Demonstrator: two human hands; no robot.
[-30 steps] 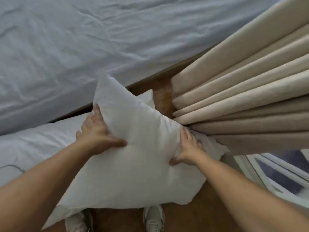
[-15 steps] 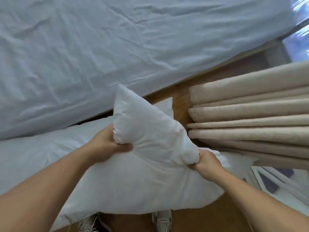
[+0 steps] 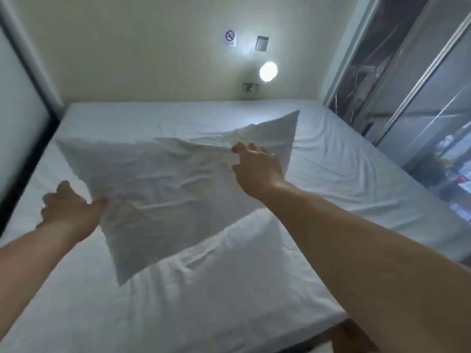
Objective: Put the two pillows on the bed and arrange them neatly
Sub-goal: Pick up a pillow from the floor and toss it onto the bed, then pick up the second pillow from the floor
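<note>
A white pillow [image 3: 178, 189] hangs tilted in the air over the bed [image 3: 344, 174], one corner pointing up toward the wall. My left hand [image 3: 68, 207] holds its lower left edge, thumb on the front. My right hand [image 3: 257, 166] pinches the wrinkled fabric near its upper right. The second white pillow [image 3: 229, 263] lies flat on the bed's near part, below the held one. The bed has a creased white sheet.
The bed fills the room from the far wall [image 3: 153, 47] to a dark-framed panel on the left [image 3: 23, 138]. Glass sliding doors [image 3: 420, 110] run along the right side. A round wall lamp [image 3: 268, 71] glows above the bed's head. Wooden floor [image 3: 351, 337] shows at bottom right.
I have lifted the pillow off the floor beside the curtain and swung it up over the bed. My view has turned from the floor to the whole bed.
</note>
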